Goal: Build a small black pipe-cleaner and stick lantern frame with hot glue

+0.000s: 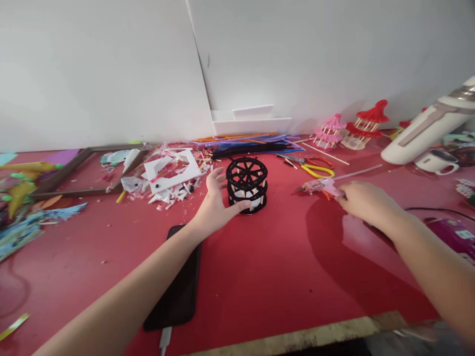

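A small round frame (pixel 247 180) of black fuzzy rings, with pale sticks between them as posts, stands upright on the red table. Beside its left side is my left hand (pixel 215 202), fingers apart and thumb stretched across the lower front; whether the thumb touches it I cannot tell. To the right, a translucent pink glue gun (pixel 321 187) lies with its nozzle facing left and a long clear glue stick out the back. My right hand (pixel 361 200) has its fingers closed at the gun's rear end; the fingertips are partly hidden.
A black phone (pixel 178 291) with a white cable lies under my left forearm. Yellow-handled scissors (pixel 317 170), pipe cleaners (pixel 252 143) and white foam scraps (pixel 172 170) lie farther back. Pink (pixel 330 131) and red (pixel 367 126) little pavilions, a white flask (pixel 426 126) and a mug (pixel 438 162) stand right.
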A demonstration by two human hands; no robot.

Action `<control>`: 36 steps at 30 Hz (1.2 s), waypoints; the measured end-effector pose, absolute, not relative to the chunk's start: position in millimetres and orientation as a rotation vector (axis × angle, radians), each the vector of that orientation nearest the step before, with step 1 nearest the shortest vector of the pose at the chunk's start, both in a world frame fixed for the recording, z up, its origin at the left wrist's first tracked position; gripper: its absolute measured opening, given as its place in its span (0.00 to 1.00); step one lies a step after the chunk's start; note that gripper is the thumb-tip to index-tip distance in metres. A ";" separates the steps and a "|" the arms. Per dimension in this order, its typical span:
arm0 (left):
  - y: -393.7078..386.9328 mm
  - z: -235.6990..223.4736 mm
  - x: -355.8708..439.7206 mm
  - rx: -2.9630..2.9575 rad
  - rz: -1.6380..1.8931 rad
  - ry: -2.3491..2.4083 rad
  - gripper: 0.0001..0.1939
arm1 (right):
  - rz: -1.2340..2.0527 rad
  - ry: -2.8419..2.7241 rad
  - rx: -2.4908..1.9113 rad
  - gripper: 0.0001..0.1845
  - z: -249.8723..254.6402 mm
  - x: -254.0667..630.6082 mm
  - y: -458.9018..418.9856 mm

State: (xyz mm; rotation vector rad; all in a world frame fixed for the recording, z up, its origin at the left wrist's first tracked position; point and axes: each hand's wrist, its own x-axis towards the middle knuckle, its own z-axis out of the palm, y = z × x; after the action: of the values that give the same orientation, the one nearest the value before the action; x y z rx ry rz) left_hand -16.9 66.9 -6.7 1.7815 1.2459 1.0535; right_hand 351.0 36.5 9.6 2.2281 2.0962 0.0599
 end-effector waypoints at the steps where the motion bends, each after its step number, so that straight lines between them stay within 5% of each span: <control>1: 69.4 -7.5 -12.8 1.761 1.059 1.224 0.50 | 0.050 2.101 2.244 0.13 17.9 347.1 43.1; 9: 80.3 -12.4 17.6 1.724 1.045 1.129 0.44 | -0.069 2.313 2.188 0.10 83.0 296.5 110.6; 12: 83.8 -9.0 17.1 1.707 1.010 1.149 0.45 | -0.151 2.209 2.082 0.05 80.8 293.4 110.8; 19: 107.6 -3.9 10.3 1.689 0.956 1.114 0.50 | -0.201 2.150 2.032 0.16 58.9 320.1 73.5; 23: 110.5 -1.8 17.8 1.661 0.993 1.100 0.48 | -0.106 2.368 2.151 0.10 61.4 305.2 66.3; 28: 104.6 5.7 26.0 1.622 1.072 1.044 0.48 | -0.637 2.889 2.230 0.34 46.9 253.7 79.9; 36: 102.9 8.7 22.4 1.613 1.184 1.121 0.47 | -0.908 2.972 2.334 0.26 22.2 241.7 115.5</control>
State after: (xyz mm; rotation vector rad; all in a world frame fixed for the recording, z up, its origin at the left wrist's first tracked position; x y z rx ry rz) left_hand 22.4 102.9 8.7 1.6133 1.1210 1.1843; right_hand 241.7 115.5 22.2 2.3344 2.9718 -0.9080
